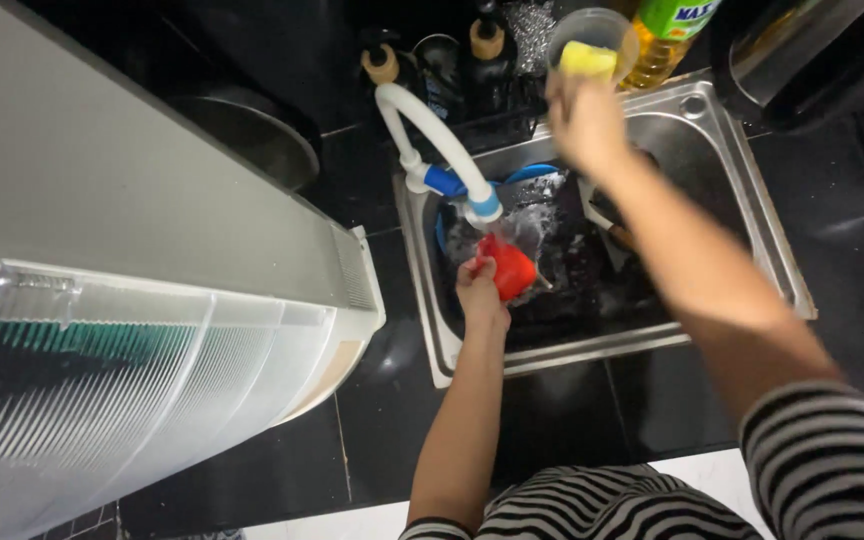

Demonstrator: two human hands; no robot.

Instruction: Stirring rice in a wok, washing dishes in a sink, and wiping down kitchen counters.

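Seen from above, over a dark counter (372,420) with a steel sink (752,190) set into it.

At far left, filling much of the frame: a large white appliance (152,330) with a ribbed translucent front, close to the camera. Just behind it, a round metal pot (262,140) on the counter.

Toward the middle, a white curved tap (432,135) with a blue joint, arching from the back of the sink down over the basin, water running from its spout. Directly under the spout, a red cup (507,268), tilted, gripped by the left hand (479,292) with fingers closed around its near side. Left forearm reaching straight up from the bottom edge of the frame. Around the cup, inside the basin: dark wet dishes and a blue rim, too blurred and splashed to tell apart, possibly a pan with a handle.

Behind the tap, along the back edge: two dark pump bottles (432,65) with tan tops and a wire rack.

To the right of centre, the right hand (584,118) raised over the back rim of the sink, fingers closed on a yellow sponge (588,60). Sponge sitting at the mouth of a small clear round container (592,35). Just beside that, a yellow-green bottle of dish liquid (664,35).

At far right, a large dark rounded vessel (812,60) on the counter, partly out of frame. Black-and-white striped sleeve (822,460) at the lower right.
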